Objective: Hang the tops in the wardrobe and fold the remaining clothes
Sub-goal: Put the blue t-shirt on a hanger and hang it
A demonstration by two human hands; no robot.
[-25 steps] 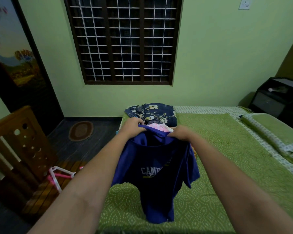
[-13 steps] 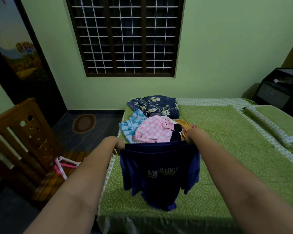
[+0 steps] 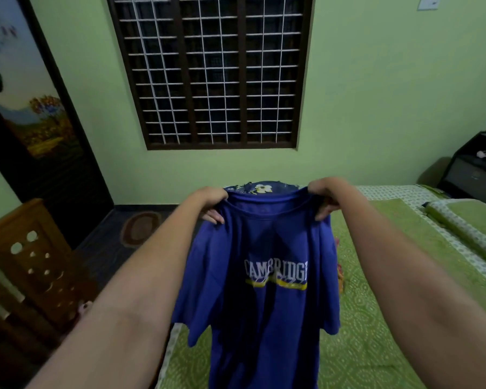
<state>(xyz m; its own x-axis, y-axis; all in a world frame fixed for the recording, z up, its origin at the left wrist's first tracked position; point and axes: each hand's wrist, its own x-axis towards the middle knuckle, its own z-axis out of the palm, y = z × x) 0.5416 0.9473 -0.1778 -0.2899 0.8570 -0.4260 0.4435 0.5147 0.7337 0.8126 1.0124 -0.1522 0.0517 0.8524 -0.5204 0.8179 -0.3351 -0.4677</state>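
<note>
While "CAMBRIDGE" reads across its chest, I see the blue T-shirt hanging lengthwise, collar up. My left hand and right hand each pinch a shoulder.

Shirt hangs over bed's left edge, betw. left hand & right hand. Clothes pile behind it, at far left corner. Pillow at right edge. Hanger on floor, left of bed.

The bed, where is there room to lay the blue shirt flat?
The green bedspread is bare between the blue shirt and the rolled bedding. Behind the shirt it is crowded: the floral cloth lies there.
</note>
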